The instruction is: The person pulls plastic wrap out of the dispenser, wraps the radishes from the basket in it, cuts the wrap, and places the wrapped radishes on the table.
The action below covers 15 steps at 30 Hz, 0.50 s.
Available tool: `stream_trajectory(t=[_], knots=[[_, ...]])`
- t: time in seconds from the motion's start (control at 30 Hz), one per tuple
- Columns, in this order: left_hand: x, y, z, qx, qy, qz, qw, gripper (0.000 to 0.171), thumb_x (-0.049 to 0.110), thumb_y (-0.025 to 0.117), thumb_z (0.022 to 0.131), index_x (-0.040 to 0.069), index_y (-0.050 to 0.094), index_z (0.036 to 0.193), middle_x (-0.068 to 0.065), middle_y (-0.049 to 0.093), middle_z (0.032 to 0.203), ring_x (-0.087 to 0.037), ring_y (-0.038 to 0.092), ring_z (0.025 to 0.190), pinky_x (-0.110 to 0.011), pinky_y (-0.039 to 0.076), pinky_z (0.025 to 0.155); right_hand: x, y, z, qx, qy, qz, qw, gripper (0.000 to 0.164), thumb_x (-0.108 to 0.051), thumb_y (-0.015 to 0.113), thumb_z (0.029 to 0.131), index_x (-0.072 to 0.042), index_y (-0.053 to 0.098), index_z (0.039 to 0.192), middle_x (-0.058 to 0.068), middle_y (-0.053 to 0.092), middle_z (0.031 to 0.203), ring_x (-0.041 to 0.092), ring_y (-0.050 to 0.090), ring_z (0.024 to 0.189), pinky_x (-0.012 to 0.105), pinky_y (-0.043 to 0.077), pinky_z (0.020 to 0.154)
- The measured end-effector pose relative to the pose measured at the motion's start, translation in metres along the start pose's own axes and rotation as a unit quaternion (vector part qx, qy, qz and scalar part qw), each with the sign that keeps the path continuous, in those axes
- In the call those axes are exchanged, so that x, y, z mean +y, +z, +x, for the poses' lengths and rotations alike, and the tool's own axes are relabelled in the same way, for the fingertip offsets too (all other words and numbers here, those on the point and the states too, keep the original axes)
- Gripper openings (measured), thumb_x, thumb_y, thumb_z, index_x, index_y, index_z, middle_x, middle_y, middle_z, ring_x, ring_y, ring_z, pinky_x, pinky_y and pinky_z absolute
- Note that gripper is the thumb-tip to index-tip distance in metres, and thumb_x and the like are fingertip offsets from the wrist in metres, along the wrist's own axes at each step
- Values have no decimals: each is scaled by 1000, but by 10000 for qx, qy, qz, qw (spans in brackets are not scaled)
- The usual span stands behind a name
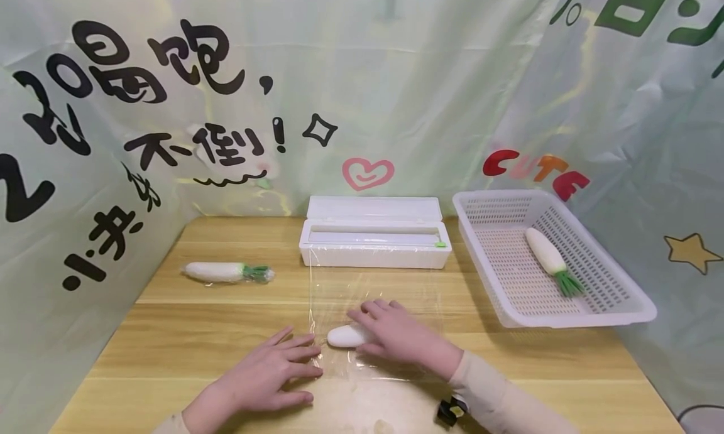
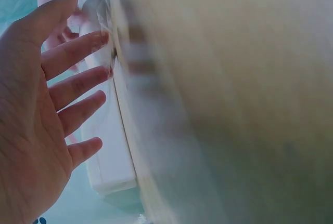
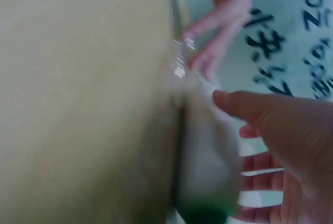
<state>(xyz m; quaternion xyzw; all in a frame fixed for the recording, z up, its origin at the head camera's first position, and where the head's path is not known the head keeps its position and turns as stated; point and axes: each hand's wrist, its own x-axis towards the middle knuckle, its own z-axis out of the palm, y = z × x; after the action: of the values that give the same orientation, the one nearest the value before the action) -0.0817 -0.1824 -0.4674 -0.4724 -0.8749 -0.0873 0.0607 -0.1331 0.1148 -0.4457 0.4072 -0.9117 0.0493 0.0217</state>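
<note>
A white radish [image 1: 346, 337] with green leaf stubs lies on a sheet of clear cling film [image 1: 334, 296] in the middle of the table. My right hand [image 1: 396, 333] lies across the radish, hiding its leafy end in the head view; the fingers reach past it with the thumb on the near side. My left hand [image 1: 266, 368] spreads its fingers at the film's left edge, and in the left wrist view its fingertips [image 2: 106, 72] meet the film there. The film runs out of a white dispenser box [image 1: 376, 257] with its lid raised.
Left of the box lies a film-wrapped radish [image 1: 220, 272]. A white perforated basket [image 1: 492, 283] at the right holds another radish [image 1: 545, 252]. By my right sleeve is a small black object [image 1: 449, 412]. Printed cloth [image 1: 396, 76] walls the table's back and sides.
</note>
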Motion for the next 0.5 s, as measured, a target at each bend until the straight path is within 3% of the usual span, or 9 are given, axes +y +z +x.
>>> stream_trajectory(t=[0.07,0.17,0.37,0.5], knots=[[1,0,0,37,3,7,10000,38,58,58,90,33,69,117,2,63,133,-24,53,132,-61,36,108,9,-9,-11,209,140,245,9994,63,-50,59,91,-16,47,143,7,58,131,24,57,119,48,49,99],[2,-1,0,136,-3,38,9999,38,57,59,89,33,69,117,2,64,132,-24,54,131,-61,37,106,25,-21,-30,839,133,341,9958,58,-44,63,90,-12,52,137,10,60,126,25,59,114,46,52,95],[2,-4,0,362,-26,3,9993,35,52,66,87,33,70,115,3,65,131,-25,55,129,-61,39,104,54,-35,-72,1942,135,450,9798,50,-30,78,78,-9,63,121,8,64,117,24,62,109,41,53,93],[2,-4,2,420,1,-109,9991,33,50,67,87,32,70,114,2,65,130,-25,57,128,-61,40,104,67,-36,-101,2230,173,1115,9683,41,-16,80,74,-9,65,111,6,65,115,21,61,109,22,47,101]])
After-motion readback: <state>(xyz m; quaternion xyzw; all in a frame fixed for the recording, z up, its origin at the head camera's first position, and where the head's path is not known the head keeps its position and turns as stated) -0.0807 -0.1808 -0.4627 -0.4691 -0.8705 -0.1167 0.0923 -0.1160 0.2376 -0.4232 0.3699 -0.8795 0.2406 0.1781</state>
